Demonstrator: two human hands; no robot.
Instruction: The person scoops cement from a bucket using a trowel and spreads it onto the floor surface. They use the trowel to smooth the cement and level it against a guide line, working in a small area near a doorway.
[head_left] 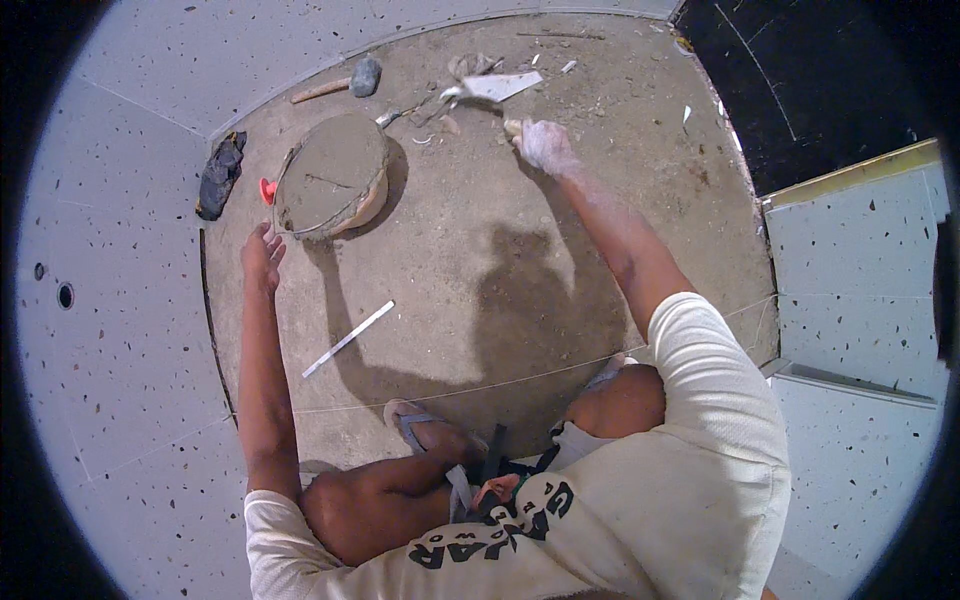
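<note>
My left hand (pixel 263 255) is at the near left of a bucket of grey mortar (pixel 330 175), fingers apart beside its wire handle; whether they touch it is unclear. A red plastic piece (pixel 268 190) sits at the bucket's left side. My right hand (pixel 540 142), dusted white, grips the pale handle of what looks like a trowel (pixel 515 128), to the right of the bucket. A pale pointed flat shape (pixel 500 87) lies just beyond it, too unclear to tell whether it is the blade.
Speckled tiled walls (pixel 120 300) flank the concrete floor (pixel 440 290), with a black tiled area (pixel 790 90) at top right. A hammer (pixel 362 76), dark crumpled item (pixel 220 175), debris and a white strip (pixel 348 338) lie about. A string (pixel 470 388) crosses near my feet.
</note>
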